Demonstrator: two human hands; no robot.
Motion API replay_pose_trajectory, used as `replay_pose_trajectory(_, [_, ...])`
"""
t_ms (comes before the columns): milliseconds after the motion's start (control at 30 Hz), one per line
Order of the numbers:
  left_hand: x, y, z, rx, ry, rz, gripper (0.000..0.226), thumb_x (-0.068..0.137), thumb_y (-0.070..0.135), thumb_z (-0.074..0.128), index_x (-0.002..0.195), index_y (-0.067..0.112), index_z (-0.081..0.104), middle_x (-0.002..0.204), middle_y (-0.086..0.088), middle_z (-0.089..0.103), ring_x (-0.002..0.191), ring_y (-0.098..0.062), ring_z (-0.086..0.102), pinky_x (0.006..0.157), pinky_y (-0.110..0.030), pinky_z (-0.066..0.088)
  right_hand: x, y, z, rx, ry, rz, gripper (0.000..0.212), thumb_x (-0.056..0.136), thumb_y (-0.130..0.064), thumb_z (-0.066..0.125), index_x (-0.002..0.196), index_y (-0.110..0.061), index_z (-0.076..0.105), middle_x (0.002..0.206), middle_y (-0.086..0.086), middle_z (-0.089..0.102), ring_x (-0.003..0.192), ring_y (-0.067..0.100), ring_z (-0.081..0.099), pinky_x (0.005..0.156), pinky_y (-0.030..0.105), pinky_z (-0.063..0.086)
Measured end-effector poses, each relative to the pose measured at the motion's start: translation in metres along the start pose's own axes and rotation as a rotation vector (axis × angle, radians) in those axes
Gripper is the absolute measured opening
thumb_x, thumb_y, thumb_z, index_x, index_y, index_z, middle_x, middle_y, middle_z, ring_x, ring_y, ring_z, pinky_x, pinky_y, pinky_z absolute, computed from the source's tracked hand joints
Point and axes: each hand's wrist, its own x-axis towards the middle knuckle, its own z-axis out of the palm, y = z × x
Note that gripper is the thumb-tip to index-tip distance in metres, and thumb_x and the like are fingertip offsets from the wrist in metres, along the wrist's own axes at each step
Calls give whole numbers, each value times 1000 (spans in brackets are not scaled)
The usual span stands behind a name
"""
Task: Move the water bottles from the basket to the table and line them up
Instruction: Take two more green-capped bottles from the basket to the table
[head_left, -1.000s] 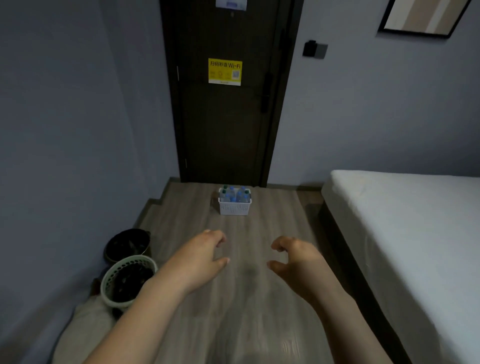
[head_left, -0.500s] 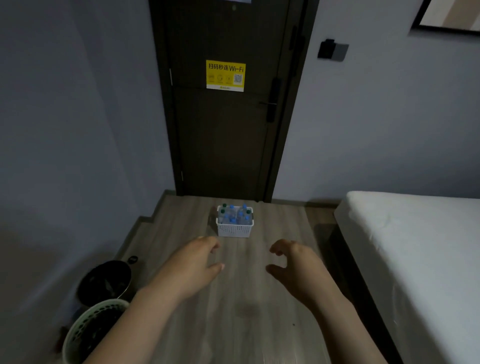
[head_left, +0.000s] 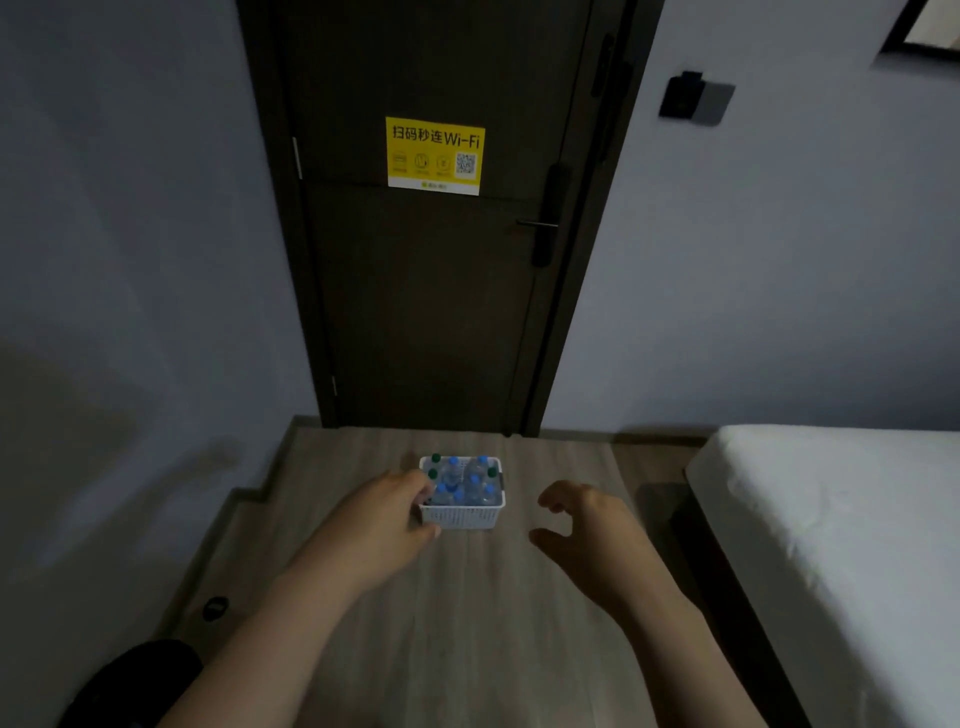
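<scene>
At centre of frame, on wooden floor (head_left: 467, 623) before dark door (head_left: 431, 312): white basket (head_left: 460, 518), upright, packed with water bottles (head_left: 470, 486), blue and green caps up. Left hand (head_left: 384, 519) overlaps basket's left edge; fingers loosely curled, thumb apart; contact cannot be told. Right hand (head_left: 587, 525) right of basket, clear of it, fingers curved and spread, holding nothing. Yellow Wi-Fi sign (head_left: 435, 155) on door, upper centre. White bed (head_left: 841, 519) at right edge. Dark bin (head_left: 135, 675) in lower left corner.

looks like a hotel room: white-sheeted bed (head_left: 841, 519), dark wooden door (head_left: 436, 260) with a yellow Wi-Fi QR sticker (head_left: 435, 156), wall key-card slot (head_left: 681, 97).
</scene>
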Motion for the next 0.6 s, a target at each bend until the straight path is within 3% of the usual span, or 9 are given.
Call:
replay_pose_trajectory(133, [56, -13, -5, 14, -8, -11, 34, 83, 37, 66, 114, 35, 52, 113, 17, 53, 92, 4, 44, 71, -13, 34, 54, 7, 4, 13, -28, 18, 36, 86, -37, 65, 120, -32, 54, 120, -12, 58, 105, 3, 55, 84, 18, 46])
replay_pose_trajectory(233, [98, -22, -5, 24, -27, -4, 36, 83, 36, 66, 116, 33, 52, 115, 15, 53, 95, 2, 45, 77, -15, 38, 95, 16, 8, 17, -28, 35, 35, 86, -37, 65, 119, -32, 56, 119, -12, 59, 104, 2, 55, 84, 17, 47])
replay_pose_trajectory(367, [156, -27, -4, 3, -29, -15, 35, 83, 35, 66, 115, 33, 52, 112, 15, 52, 99, -1, 50, 85, -20, 45, 157, 30, 17, 9, -50, 17, 36, 86, -38, 64, 120, -33, 53, 117, -13, 58, 92, -4, 48, 71, 10, 40])
replay_pose_trajectory(600, [275, -27, 7, 4, -31, -70, 30, 86, 32, 64, 113, 33, 51, 110, 17, 50, 96, 1, 48, 78, -16, 41, 289, 69, 22, 58, -103, 0, 37, 88, -36, 63, 123, -32, 51, 120, -12, 57, 94, -4, 47, 63, 8, 37])
